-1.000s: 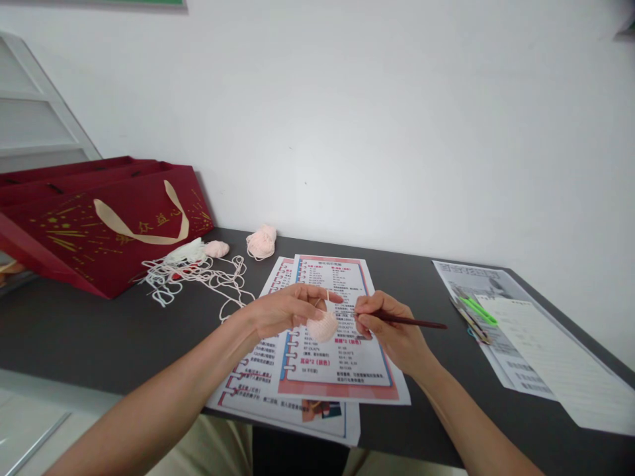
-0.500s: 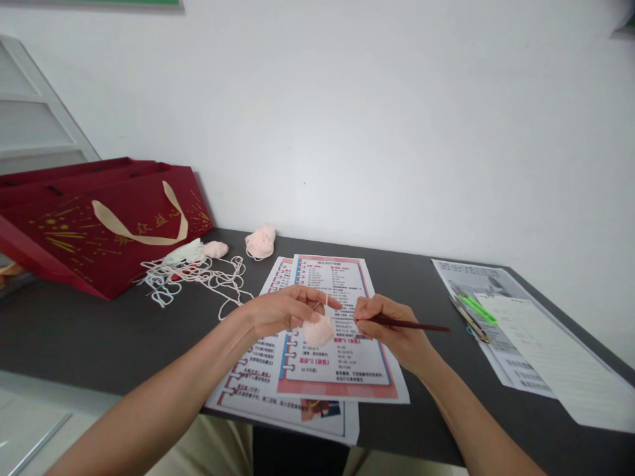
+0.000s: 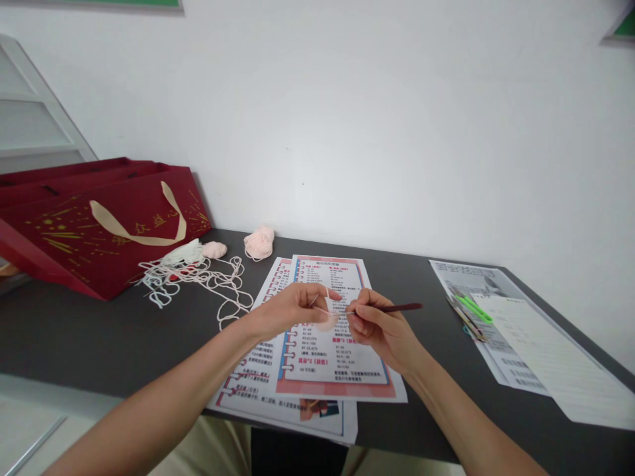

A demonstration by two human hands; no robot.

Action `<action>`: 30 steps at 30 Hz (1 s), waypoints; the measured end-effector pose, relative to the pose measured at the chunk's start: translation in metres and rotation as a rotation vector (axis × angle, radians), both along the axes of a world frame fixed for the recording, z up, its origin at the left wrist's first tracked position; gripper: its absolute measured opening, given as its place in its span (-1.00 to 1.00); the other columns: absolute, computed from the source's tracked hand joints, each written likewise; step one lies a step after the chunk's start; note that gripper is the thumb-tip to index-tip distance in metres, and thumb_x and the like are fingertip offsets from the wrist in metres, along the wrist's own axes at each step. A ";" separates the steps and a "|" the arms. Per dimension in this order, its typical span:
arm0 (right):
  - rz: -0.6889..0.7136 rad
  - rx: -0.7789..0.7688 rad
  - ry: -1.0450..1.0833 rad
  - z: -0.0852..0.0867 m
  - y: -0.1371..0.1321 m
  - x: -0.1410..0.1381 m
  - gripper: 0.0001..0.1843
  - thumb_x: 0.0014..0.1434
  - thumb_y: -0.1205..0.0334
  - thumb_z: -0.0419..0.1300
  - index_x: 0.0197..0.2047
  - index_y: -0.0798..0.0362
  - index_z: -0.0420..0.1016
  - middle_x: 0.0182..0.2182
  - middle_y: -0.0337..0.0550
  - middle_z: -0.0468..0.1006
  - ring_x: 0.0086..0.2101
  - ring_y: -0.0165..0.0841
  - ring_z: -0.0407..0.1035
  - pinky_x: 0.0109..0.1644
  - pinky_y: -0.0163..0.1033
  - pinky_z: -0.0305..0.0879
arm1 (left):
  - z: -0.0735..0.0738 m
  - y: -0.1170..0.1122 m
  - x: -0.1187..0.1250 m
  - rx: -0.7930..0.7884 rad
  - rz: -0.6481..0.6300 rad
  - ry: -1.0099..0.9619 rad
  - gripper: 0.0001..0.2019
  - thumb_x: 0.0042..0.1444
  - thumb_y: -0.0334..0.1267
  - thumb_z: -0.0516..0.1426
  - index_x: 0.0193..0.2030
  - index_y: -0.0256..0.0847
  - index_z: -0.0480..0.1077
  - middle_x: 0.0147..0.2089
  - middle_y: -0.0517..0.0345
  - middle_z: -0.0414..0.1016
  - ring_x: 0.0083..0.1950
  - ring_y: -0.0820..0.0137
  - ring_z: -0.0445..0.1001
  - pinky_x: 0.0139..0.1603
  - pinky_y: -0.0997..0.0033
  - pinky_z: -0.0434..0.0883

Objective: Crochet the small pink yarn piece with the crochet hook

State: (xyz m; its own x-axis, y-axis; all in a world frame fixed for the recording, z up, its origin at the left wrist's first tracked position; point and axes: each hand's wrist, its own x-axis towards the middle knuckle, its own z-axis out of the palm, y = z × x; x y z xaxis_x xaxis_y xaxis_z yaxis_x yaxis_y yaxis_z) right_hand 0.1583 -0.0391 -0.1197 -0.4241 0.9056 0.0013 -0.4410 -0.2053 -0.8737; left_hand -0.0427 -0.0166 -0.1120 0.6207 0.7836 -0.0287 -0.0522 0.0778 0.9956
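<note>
My left hand (image 3: 288, 305) is closed on a small pink crochet piece (image 3: 327, 322), with a strand of pink yarn stretched over its forefinger. My right hand (image 3: 380, 327) pinches a dark red crochet hook (image 3: 397, 307), whose tip points left into the pink piece. Both hands hover close together over a printed pattern sheet (image 3: 337, 357) on the dark table (image 3: 99, 330). The strand runs back to loose pink yarn (image 3: 218, 281) lying on the table at the left.
A red gift bag (image 3: 94, 225) lies at the back left. Small pink yarn balls (image 3: 258, 242) rest near the wall. Papers (image 3: 526, 337) with a green tool (image 3: 475, 308) lie at the right. A second sheet sticks out beneath the pattern sheet.
The crochet piece has risen and is now mostly hidden between my hands. My right hand has moved left toward it, and the hook's tip has gone into the work.
</note>
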 end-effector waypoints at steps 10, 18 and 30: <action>-0.134 0.136 -0.084 -0.006 0.000 0.000 -0.79 0.08 0.23 0.26 -0.49 0.06 0.31 -0.66 -0.35 0.32 -0.63 -0.51 0.13 -0.55 -0.34 0.00 | 0.002 -0.005 0.008 0.115 0.112 0.115 -0.87 0.01 -0.25 0.23 -0.39 -0.25 0.39 -0.44 0.21 0.39 -0.35 0.44 0.35 -0.24 0.39 0.26; -0.260 0.441 -0.415 -0.014 -0.002 0.004 -0.79 0.18 0.23 0.14 -0.48 0.04 0.28 -0.65 -0.34 0.30 -0.61 -0.48 0.13 -0.51 -0.30 0.05 | 0.006 -0.007 0.010 0.133 0.195 0.162 -0.85 -0.02 -0.24 0.23 -0.46 -0.27 0.38 -0.11 0.01 0.48 -0.25 0.40 0.44 -0.29 0.40 0.33; -0.366 1.304 -0.840 -0.023 -0.012 -0.007 -0.84 0.22 0.49 -0.01 -0.29 0.03 0.23 -0.44 -0.19 0.32 -0.41 -0.37 0.23 -0.36 -0.25 0.22 | -0.004 -0.013 0.017 0.357 0.365 0.289 -0.87 0.06 -0.24 0.18 -0.45 -0.22 0.42 -0.36 0.11 0.51 -0.28 0.37 0.43 -0.30 0.39 0.26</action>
